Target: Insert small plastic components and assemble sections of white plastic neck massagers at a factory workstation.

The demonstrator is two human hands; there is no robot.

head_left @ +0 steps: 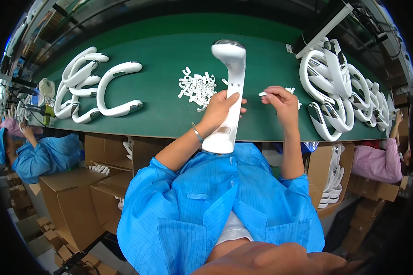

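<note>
My left hand [221, 110] is wrapped round a white curved plastic housing [234, 94], holding it upright over the near edge of the green bench. The housing has a grey glossy cap at its far end and a small oblong recess near its lower end. To its right, my right hand [282, 103] pinches a small white plastic piece [262, 94] between thumb and fingers, apart from the housing. A heap of similar small white pieces [197, 89] lies left of the housing. More small pieces [290, 90] are partly hidden behind my right hand.
White C-shaped housings [119, 87] lie on the green bench [160, 123] at left; another pile [328, 87] stands at right beside a metal post [323, 32]. Cardboard boxes [71, 201] sit below. A green power drill [46, 111] is far left. Co-workers sit at both sides.
</note>
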